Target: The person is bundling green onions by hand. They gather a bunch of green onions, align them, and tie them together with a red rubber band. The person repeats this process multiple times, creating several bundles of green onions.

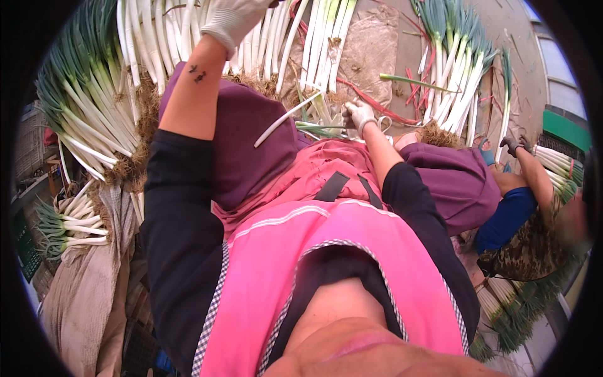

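My left hand (238, 21), in a pale knit glove, reaches to the top edge over a row of long white green-onion stalks (181, 28). Its fingertips are cut off, so any hold is hidden. My right hand (360, 115), gloved too, is low between my knees with curled fingers. It is beside green leaves (320, 126) and pale peelings; whether it grips any cannot be seen. A single white stalk (285, 120) slants over my left thigh. Ahead of the right hand lies a small group of white stalks (325, 42) with roots towards me.
Rooted green onions (89, 108) are heaped at left, more (454, 80) at right. Red ties (381, 108) lie on the ground near brown sheeting (370, 52). At far right a co-worker's gloved hand (511, 145) is near a tied bundle (556, 167). Woven sacking (89, 282) hangs lower left.
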{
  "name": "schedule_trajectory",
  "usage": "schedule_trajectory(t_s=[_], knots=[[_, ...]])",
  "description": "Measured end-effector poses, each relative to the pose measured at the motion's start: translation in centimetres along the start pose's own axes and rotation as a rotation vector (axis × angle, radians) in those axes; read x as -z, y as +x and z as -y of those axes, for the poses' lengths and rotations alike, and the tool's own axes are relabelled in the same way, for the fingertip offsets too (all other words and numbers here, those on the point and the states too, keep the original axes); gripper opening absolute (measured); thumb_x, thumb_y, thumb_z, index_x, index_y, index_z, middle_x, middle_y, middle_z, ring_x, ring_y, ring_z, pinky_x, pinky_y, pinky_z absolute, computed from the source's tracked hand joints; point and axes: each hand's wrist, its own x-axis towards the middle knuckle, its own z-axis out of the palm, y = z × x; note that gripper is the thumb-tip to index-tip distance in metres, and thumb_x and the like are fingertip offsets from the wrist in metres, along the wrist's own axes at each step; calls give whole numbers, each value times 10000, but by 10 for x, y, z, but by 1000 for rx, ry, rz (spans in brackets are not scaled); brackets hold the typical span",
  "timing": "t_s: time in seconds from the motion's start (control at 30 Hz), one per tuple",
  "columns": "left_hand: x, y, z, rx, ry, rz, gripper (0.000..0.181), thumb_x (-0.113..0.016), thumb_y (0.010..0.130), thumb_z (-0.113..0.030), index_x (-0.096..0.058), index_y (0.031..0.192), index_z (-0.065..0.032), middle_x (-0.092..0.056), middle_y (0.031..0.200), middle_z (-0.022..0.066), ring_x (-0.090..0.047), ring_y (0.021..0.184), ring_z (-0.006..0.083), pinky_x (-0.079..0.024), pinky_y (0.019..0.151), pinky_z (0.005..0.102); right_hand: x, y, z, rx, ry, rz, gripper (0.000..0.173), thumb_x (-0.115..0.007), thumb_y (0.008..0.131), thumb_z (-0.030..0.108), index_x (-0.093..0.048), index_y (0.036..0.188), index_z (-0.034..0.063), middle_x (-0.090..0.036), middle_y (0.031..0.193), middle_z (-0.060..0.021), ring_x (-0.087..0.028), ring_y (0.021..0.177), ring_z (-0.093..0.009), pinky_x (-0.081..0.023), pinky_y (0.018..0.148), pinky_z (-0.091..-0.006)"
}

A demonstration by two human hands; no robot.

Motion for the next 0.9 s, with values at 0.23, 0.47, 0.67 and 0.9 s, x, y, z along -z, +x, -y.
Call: schedule_trajectory(t_s=[0.23, 0.47, 0.67, 0.9], knots=[[15, -8, 0, 31, 224, 102, 308, -574, 904, -213, -582, 1125, 0, -628, 1056, 115, -607, 950, 174, -508, 834, 270, -22, 88, 12, 199, -697, -220, 461, -609, 815, 381, -573, 1130, 47, -642, 1033, -175, -632, 906, -292, -498, 773, -383], [-6, -8, 9, 286, 156, 107, 307, -565, 912, -193, -569, 1136, 17, -615, 987, 78, -579, 907, 126, -481, 811, 240, -48, 141, 7, 136, -741, -108, 604, -637, 716, 512, -587, 1149, 93, -587, 1131, -239, -589, 1023, -341, -462, 869, -399], [-20, -1, 44, 294, 211, 248, 285, -565, 902, -204, -586, 1106, -7, -625, 950, 60, -562, 871, 109, -453, 794, 235, -43, 26, 28, 237, 107, 151, 314, -630, 816, 309, -644, 1004, 57, -665, 863, -100, -630, 707, -196, -498, 604, -319], [-102, -3, 88, 566, 300, 470, 585, -567, 888, -396, -432, 1280, 17, -563, 1122, 143, -559, 987, 180, -452, 842, 300, -31, -69, 88, 177, 349, 159, 139, -617, 846, 183, -574, 874, 55, -532, 647, -30, -469, 463, -115, -370, 387, -274]])
